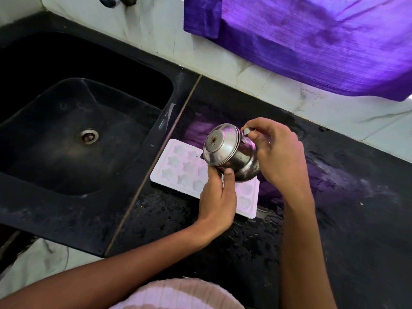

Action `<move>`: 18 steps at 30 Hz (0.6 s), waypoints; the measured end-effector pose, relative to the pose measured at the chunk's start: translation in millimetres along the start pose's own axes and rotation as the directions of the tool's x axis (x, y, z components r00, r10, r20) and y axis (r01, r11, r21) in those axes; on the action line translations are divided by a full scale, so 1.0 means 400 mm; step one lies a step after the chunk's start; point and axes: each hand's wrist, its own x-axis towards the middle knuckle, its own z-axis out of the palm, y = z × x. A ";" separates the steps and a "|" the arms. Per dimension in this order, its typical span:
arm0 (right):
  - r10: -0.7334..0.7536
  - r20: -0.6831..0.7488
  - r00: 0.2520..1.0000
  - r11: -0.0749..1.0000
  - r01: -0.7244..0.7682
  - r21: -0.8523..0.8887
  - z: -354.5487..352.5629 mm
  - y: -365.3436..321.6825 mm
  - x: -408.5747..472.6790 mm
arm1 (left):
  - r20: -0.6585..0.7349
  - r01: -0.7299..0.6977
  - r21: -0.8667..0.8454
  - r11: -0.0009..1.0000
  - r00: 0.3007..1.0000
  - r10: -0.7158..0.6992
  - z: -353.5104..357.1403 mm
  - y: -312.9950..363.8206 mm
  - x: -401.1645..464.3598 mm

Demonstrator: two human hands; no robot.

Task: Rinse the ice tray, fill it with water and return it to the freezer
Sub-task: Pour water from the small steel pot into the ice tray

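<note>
Both hands (245,170) curled round tilted steel pot (229,152)

Black sink (55,134) left of wet counter (223,241); purple cloth (312,41) behind.

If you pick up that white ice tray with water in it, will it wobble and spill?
Probably, if carried carelessly. The ice tray looks thin and shallow, so it may flex, and water could slop over the low star cups. The counter around it is wet, so its edges are likely slippery. Lifting it flat with both hands seems safest.
</note>
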 end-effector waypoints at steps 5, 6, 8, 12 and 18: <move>0.005 -0.013 1.000 1.000 -0.005 0.029 -0.002 0.003 -0.003 | -0.005 -0.035 0.005 0.999 0.999 0.035 -0.001 0.003 -0.001; 0.004 -0.015 1.000 0.999 -0.004 0.036 -0.002 0.004 -0.003 | -0.007 -0.038 0.008 0.999 0.999 0.038 -0.002 0.005 -0.002; 0.001 -0.016 1.000 0.999 0.000 0.051 0.001 0.008 -0.004 | -0.011 -0.037 0.018 0.999 0.999 0.037 -0.003 0.009 -0.003; 0.002 -0.028 1.000 0.995 0.001 0.104 0.003 0.019 -0.005 | -0.027 -0.042 0.033 0.999 0.999 0.043 -0.004 0.014 -0.005; 0.006 -0.013 1.000 0.989 -0.004 0.147 0.008 0.020 -0.004 | -0.011 -0.041 0.060 0.997 0.999 0.041 -0.003 0.018 -0.031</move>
